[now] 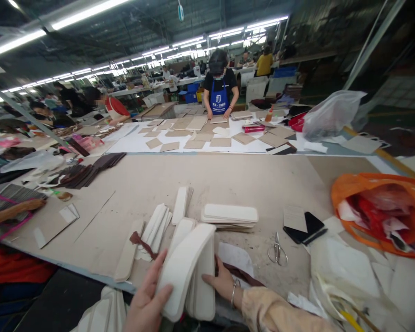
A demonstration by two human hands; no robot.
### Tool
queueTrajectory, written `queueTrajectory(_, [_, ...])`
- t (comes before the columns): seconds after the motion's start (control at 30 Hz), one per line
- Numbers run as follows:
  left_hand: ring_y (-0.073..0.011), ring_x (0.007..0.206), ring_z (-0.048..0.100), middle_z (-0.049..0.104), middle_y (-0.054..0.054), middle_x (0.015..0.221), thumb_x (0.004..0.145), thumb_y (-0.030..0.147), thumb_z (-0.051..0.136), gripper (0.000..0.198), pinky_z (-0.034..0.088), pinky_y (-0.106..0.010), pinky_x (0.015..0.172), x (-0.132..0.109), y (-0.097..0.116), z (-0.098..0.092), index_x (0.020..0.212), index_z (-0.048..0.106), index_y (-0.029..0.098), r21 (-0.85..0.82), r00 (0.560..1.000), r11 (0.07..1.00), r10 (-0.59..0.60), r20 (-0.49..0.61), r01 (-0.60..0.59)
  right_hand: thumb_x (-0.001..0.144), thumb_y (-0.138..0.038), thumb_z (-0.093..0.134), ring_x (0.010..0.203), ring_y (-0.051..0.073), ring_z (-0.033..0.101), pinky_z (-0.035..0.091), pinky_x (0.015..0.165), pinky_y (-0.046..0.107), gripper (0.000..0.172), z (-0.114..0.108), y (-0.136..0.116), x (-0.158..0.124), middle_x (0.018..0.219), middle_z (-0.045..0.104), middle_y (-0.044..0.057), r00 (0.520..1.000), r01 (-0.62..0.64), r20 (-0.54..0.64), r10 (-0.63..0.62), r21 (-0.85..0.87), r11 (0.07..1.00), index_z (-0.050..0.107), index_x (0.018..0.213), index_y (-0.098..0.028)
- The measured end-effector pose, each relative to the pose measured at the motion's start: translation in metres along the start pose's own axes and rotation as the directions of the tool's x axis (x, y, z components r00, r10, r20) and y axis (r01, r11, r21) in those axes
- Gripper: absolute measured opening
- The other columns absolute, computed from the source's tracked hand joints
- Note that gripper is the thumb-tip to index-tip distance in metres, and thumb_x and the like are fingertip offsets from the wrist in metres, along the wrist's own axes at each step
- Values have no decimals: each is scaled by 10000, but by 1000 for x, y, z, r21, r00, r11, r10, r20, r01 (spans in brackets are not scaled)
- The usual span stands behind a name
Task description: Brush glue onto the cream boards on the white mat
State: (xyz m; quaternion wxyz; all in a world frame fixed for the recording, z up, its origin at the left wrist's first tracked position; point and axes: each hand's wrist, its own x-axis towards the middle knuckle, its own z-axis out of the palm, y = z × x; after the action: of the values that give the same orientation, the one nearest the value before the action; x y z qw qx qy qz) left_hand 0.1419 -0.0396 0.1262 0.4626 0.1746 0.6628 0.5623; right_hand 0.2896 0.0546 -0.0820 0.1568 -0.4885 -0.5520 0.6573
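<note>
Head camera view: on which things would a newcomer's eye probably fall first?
Probably on the pale strips at the bottom centre, in the grip of the left hand and right hand, the front one curved. Next, perhaps, on the bright orange bag at the right and the person in a blue apron at upper centre.

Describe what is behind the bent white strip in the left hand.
Behind the bent white strip, more pale strips show, gripped by the right hand; their covered parts cannot be seen.
</note>
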Motion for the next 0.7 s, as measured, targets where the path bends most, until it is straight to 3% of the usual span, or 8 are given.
queueTrajectory(0.1, [-273,1290,449,437,-49,1454,682,371,749,821,496,-292,940,53,32,-22,1408,378,277,-37,998,998,58,-20,-59,641,-309,700,1055,261,628,463,959,411,932,-4,-3,-2,1177,648,142,998,-49,34,50,-33,998,267,1443,-114])
queueTrajectory(0.17, [-271,1249,491,513,-96,1388,643,350,780,873,496,-286,933,103,37,-35,1407,379,218,-51,994,993,106,-5,-106,646,-284,686,1035,262,637,467,948,407,913,-6,-8,-3,1168,656,136,998,-55,35,57,-58,997,271,1443,-119])
queueTrajectory(0.27, [-290,1156,564,594,-137,1286,588,354,806,894,503,-341,932,177,23,-51,1372,423,156,-31,988,988,154,23,-153,633,-262,678,1049,268,632,465,952,401,918,-7,-13,-5,1174,655,134,997,-69,29,71,-75,995,276,1446,-119])
queueTrajectory(0.37, [-284,1070,614,633,-128,1221,546,337,810,888,531,-348,873,236,1,-58,1340,455,157,11,990,991,137,29,-137,627,-268,680,1070,270,621,465,951,397,932,-7,-9,-5,1175,656,119,996,-86,27,87,-42,995,272,1456,-143])
queueTrajectory(0.5, [-245,1010,642,629,-128,1211,622,244,732,786,550,-308,786,282,-28,-58,1341,430,144,92,995,991,95,7,-95,616,-291,704,1088,282,610,456,958,405,939,-9,6,-3,1190,653,103,997,-69,34,69,-15,998,294,1454,-183])
queueTrajectory(0.7, [-183,862,681,676,-102,1093,780,221,594,617,544,-279,724,311,-58,-59,1364,402,164,337,997,941,51,-53,-31,620,-307,706,1094,287,604,455,950,414,917,-10,10,-6,1206,646,81,996,-85,22,85,-7,996,315,1447,-237])
